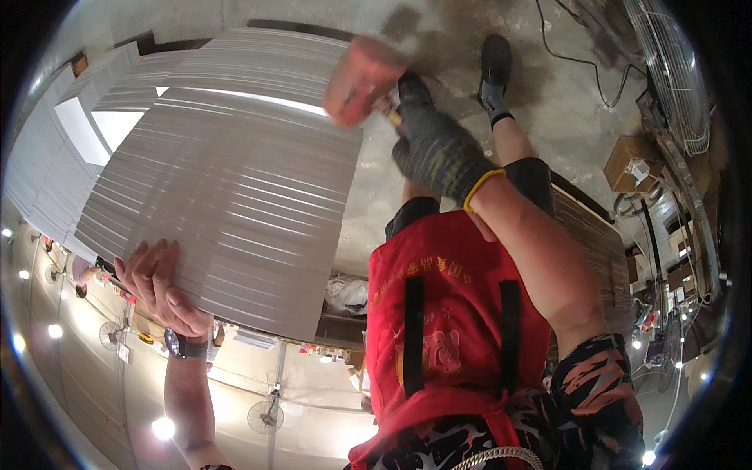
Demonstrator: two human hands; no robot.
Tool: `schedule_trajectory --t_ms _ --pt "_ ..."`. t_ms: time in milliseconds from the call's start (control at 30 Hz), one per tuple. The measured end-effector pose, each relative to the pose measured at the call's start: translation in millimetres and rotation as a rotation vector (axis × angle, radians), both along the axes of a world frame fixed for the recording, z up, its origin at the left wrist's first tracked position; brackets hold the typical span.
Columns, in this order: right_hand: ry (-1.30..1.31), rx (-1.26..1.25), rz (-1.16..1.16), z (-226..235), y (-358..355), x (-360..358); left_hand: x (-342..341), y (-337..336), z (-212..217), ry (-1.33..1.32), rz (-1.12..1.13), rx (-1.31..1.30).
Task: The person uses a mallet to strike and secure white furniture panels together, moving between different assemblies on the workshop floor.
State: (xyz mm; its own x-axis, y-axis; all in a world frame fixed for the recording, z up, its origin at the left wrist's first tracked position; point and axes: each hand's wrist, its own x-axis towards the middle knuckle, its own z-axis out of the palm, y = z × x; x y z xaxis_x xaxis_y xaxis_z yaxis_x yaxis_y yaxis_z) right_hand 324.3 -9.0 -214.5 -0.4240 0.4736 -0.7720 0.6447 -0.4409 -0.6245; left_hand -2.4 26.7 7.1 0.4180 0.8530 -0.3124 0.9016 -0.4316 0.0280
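Note:
In my right hand (450,153), which wears a grey knitted glove with a yellow cuff, is a mallet (362,78) with a blocky reddish head. Motion blurs the head, and my fist hides most of its handle. The mallet is raised by the far right corner of a big stack of thin whitish sheets (227,204), whose edges show as many parallel lines. My bare left hand (164,290) lies with fingers stretched out against the near left part of this stack. A dark watch is on my left wrist.
More whitish stacks (47,164) stand at the far left. To the right are a caged fan (670,70), an open cardboard box (633,164) and a black cable (580,63) on the concrete floor (446,23). Brown stacked material (591,243) lies behind my right arm.

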Motion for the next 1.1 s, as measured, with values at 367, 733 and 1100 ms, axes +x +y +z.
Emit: schedule_trajectory --t_ms 367,733,1100 --pt "-0.072 0.203 0.034 -25.0 -3.5 18.0 -2.6 -3.1 3.5 0.017 0.009 -0.012" --pt "-0.129 0.064 -0.064 -18.4 -10.6 7.1 -5.6 1.4 5.0 0.029 -0.028 -0.029" --pt "0.08 -0.021 0.044 18.3 16.1 9.4 1.8 -0.7 0.4 0.008 0.038 0.001"
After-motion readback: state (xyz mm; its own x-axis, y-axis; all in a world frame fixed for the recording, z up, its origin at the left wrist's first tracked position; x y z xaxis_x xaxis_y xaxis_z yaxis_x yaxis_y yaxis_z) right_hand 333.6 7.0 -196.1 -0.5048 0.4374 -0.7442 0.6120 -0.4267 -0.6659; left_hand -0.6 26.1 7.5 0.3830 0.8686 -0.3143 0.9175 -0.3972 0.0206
